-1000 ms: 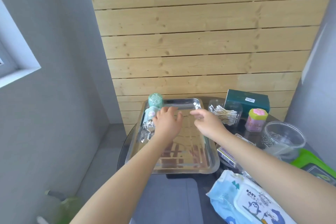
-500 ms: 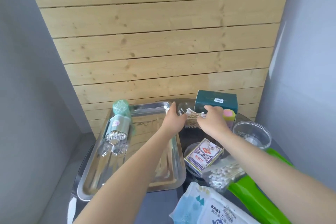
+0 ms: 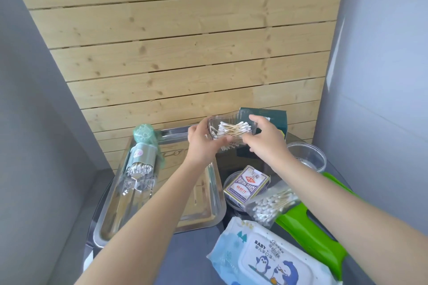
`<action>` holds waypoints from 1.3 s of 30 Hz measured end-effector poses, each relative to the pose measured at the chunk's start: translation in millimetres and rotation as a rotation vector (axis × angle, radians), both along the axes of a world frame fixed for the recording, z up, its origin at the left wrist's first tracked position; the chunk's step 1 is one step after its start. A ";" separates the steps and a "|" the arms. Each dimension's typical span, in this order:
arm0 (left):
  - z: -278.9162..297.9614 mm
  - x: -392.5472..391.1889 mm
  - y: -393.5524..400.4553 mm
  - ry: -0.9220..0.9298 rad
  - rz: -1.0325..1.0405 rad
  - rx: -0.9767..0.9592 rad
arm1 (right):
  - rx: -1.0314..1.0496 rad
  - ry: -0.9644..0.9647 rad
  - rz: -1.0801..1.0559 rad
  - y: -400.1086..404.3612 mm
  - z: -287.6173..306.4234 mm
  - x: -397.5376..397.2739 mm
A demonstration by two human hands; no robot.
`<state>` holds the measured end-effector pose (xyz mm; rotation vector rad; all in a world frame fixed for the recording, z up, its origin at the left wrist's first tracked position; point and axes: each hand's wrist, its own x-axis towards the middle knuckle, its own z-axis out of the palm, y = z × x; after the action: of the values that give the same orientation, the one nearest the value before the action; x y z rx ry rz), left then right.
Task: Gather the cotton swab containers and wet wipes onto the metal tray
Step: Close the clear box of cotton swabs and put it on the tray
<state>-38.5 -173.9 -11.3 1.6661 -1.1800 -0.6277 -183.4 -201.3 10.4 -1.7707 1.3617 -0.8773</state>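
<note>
swab box (image 3: 231, 131) between both hands

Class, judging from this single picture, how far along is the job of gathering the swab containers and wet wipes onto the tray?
Done: the green-capped swab tube lies on the metal tray. In hand: the left hand and right hand hold the clear swab box aloft, near the tray's far corner. Left: the bagged swabs and wet wipes remain off the tray.

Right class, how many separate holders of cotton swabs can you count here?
3: a clear box held up by both hands, a green-capped tube lying on the metal tray, and a clear bag beside the playing cards.
</note>
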 end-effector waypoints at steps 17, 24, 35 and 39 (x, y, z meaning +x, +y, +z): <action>-11.5 2.7 78.2 0.140 0.273 -0.067 | 0.156 0.766 0.397 24.1 -36.2 -8.8; -16.9 16.0 79.5 0.150 0.278 -0.047 | 0.147 0.571 0.333 9.7 -43.4 -11.0; -21.8 26.1 75.5 0.158 0.293 -0.068 | 0.214 0.360 0.062 -29.9 -45.4 16.2; -24.9 27.7 74.1 0.146 0.299 -0.064 | 0.211 0.550 0.003 -37.4 -59.2 31.1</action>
<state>-10.8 -99.9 -36.2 1.6696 -0.8182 -0.5079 -152.3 -238.7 -48.8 -1.9182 1.7162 -0.2260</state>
